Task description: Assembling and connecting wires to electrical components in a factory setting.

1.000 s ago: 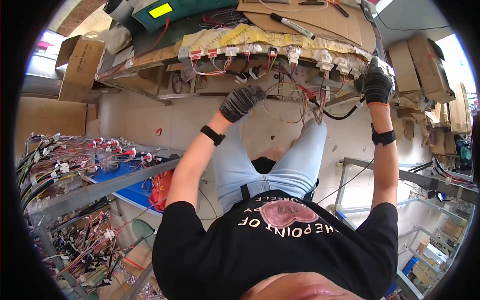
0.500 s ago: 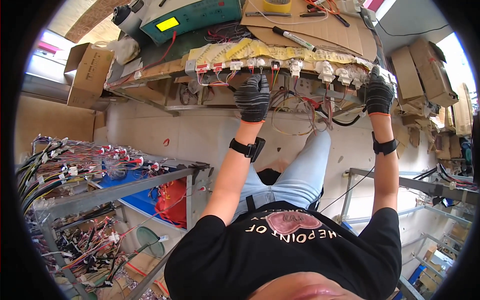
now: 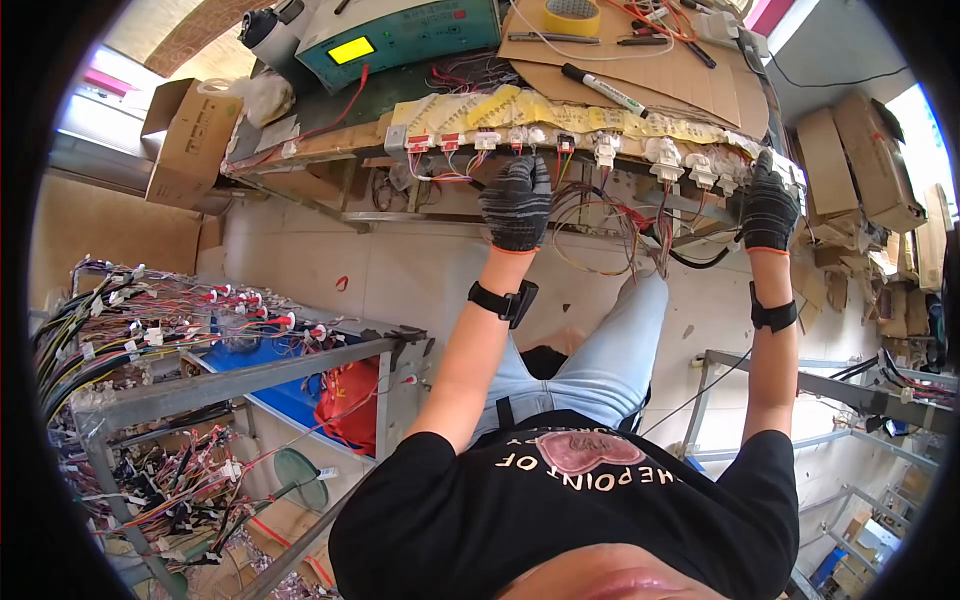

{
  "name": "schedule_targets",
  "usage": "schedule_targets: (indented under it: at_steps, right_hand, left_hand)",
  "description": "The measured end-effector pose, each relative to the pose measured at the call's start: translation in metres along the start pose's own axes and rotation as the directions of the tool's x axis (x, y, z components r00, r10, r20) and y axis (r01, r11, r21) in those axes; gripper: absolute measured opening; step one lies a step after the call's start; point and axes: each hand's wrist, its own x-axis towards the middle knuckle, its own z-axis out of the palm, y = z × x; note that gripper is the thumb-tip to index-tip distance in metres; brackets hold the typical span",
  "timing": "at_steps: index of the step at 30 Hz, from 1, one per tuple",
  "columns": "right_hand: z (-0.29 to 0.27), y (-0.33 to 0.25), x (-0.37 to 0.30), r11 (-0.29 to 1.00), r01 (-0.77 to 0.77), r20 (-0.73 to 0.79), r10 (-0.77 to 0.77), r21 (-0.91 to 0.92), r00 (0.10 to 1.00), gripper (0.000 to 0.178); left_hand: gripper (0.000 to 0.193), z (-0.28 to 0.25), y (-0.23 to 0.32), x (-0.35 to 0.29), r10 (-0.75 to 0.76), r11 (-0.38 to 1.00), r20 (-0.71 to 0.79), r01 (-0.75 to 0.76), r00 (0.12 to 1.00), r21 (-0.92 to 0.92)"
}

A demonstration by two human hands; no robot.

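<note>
While the left hand [image 3: 517,205] curls at the bench edge [image 3: 308,159], I cannot tell whether it grips anything, nor can I for the right hand [image 3: 768,208] at the edge's right end. Wire loops [image 3: 636,222] narrow the room between them. The connector row [image 3: 606,150] lies just ahead of the left hand.

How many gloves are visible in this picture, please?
2: one glove on the left hand, another glove on the right hand, both near the connectors. More may be hidden.
</note>
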Motion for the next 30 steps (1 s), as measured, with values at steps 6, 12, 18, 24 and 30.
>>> schedule_targets:
  at_steps: [6, 12, 18, 24, 30]
  right_hand:
    - [0.011, 0.013, -0.002, 0.998, 0.037, -0.108, -0.042, -0.046, 0.993, 0.048]
    - [-0.012, 0.013, -0.003, 0.991, 0.040, 0.009, -0.041, 0.126, 0.999, 0.053]
    - [-0.029, -0.024, -0.060, 0.449, 0.248, -0.272, -0.011, 0.858, 0.962, 0.029]
    - [-0.068, -0.132, -0.063, -0.560, -0.333, 0.267, -0.199, 0.759, 0.943, 0.018]
    - [-0.059, -0.188, -0.005, -0.199, 0.009, -0.003, 0.032, 0.980, 0.999, 0.017]
  left_hand:
    - [0.008, -0.003, 0.006, 0.001, 0.008, 1.000, 0.102, -0.010, 0.995, 0.013]
    - [0.031, 0.005, 0.035, 0.092, 0.346, 0.932, 0.265, -0.363, 0.900, 0.017]
    - [0.026, 0.064, 0.031, 0.148, 0.343, 0.817, 0.726, -0.571, 0.596, 0.083]
    - [0.026, -0.028, 0.047, 0.055, 0.509, 0.812, 0.566, -0.142, 0.648, -0.567]
    - [0.021, -0.081, 0.013, 0.026, -0.105, 0.630, 0.787, 0.653, 0.608, -0.420]
